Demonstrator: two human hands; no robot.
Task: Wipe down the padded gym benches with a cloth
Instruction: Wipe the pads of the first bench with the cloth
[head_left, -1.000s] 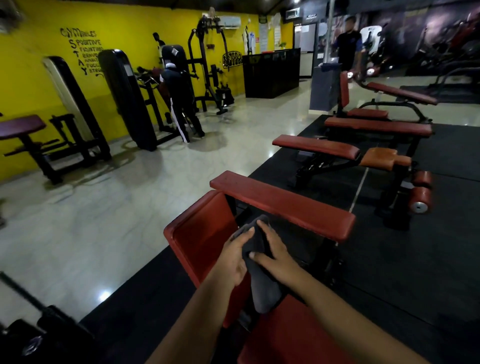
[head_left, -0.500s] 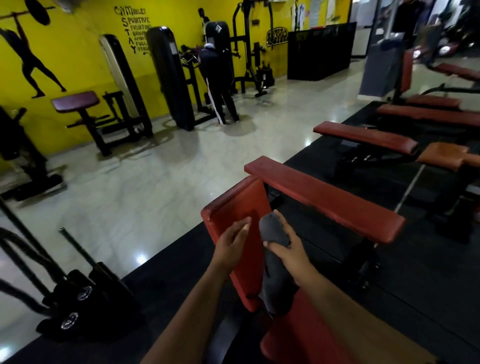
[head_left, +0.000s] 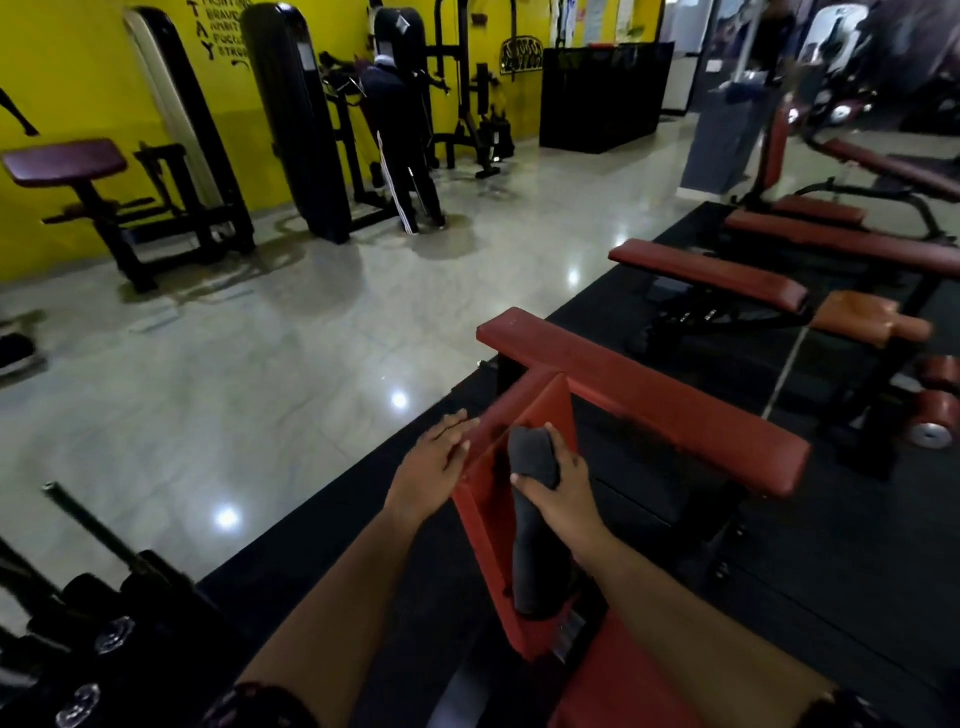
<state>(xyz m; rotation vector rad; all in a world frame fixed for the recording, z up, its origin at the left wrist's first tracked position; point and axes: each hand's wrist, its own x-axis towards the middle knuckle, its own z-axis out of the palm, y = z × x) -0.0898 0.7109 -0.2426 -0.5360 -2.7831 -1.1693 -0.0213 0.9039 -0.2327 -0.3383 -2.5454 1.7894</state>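
Right hand (head_left: 558, 486) clasps one dark cloth (head_left: 532, 525) against the raised red pad (head_left: 480, 499) of the nearest bench. Left hand (head_left: 434, 462), fingers spread, rests on that pad's left edge. Four red benches visible; far ones blurred.

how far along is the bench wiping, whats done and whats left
Nothing shows as finished: no pad looks visibly wiped. In hand: the right hand presses a dark cloth against the raised red pad of the nearest bench, while the left hand steadies its edge. Left: the long pad just beyond, and the other red benches further along the black mat.
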